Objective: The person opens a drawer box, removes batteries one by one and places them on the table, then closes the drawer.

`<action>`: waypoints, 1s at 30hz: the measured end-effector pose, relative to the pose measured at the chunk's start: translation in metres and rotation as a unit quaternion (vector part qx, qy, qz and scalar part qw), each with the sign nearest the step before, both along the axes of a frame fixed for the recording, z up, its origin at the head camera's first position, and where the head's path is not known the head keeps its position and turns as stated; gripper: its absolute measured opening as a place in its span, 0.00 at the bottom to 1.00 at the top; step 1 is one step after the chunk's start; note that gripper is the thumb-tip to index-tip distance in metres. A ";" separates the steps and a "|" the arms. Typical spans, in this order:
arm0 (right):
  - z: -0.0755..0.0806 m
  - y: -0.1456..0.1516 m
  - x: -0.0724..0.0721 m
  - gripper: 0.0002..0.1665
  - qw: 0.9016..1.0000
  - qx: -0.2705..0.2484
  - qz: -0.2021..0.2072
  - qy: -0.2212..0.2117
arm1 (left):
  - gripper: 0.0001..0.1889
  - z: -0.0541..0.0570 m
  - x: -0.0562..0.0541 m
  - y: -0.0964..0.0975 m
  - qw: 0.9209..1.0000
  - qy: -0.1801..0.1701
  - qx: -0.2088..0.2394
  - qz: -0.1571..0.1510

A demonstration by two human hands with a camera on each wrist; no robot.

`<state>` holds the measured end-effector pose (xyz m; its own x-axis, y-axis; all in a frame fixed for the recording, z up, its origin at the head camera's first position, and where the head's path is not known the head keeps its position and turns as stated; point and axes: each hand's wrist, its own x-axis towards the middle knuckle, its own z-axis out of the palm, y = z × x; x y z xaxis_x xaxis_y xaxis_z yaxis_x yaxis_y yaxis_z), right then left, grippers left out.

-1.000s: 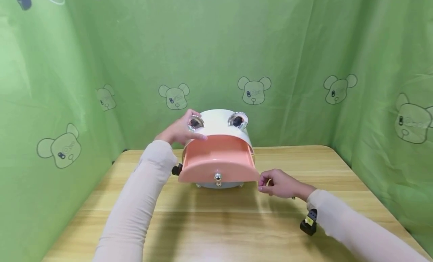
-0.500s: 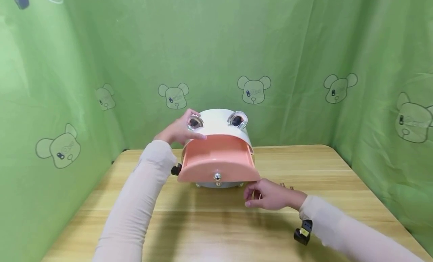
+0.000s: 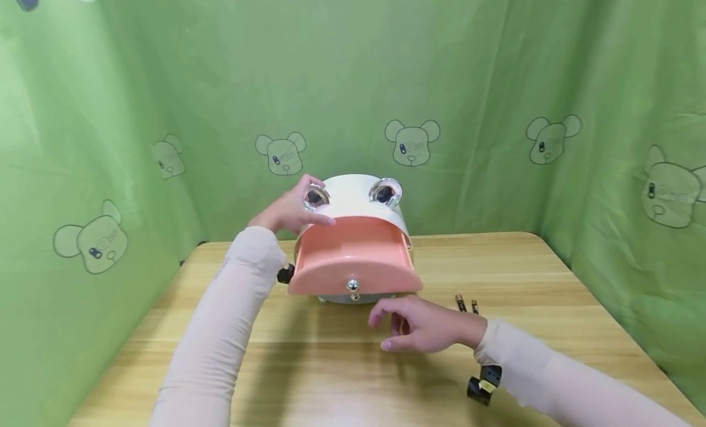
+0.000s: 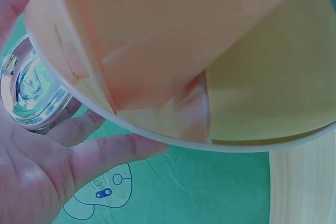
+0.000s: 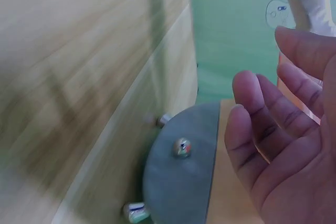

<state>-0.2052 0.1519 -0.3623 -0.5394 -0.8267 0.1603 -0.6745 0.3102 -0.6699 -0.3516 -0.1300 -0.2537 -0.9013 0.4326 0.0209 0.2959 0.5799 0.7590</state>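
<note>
Our L hand [image 3: 289, 211] is wrapped round one eye [image 3: 317, 196] of the white frog cabinet [image 3: 352, 194], thumb along the shell's rim; our R hand [image 3: 427, 324] has fingers loosely bent, thumb apart, pinching nothing, just in front of the pink drawer [image 3: 353, 277]. Cabinet stands on the wooden table [image 3: 331, 378], drawer out. We'd worry abt tipping: w/ that much drawer fwd, a tug on the front might pull it over if our L grip slackens. R knuckles could also bump the drawer b/c they're so near, & the R wrist could roll the two small dark cylinders [image 3: 460, 302] beside it. Those (prob. batteries) are partly hidden by the wrist; the grey lower front [image 5: 181, 182] is mostly masked in the head view; how firmly L fingers press, can't tell.
</note>
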 end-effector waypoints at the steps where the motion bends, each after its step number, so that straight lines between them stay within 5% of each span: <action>1: 0.001 -0.002 0.001 0.19 1.000 -0.004 0.001 0.001 | 0.48 0.000 0.000 0.000 1.000 0.000 0.000 0.000; 21: 0.018 -0.029 0.006 0.47 0.998 -0.066 0.007 0.006 | 0.48 0.000 -0.001 0.001 1.000 -0.008 0.008 -0.004; 30: 0.020 -0.031 0.005 0.50 0.998 -0.065 -0.015 -0.008 | 0.47 0.000 0.000 0.001 1.000 -0.020 0.017 -0.004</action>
<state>-0.2007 0.1211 -0.3425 -0.5670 -0.7832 0.2552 -0.6545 0.2403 -0.7168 -0.3512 -0.1295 -0.2535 -0.8979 0.4402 -0.0001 0.2701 0.5511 0.7895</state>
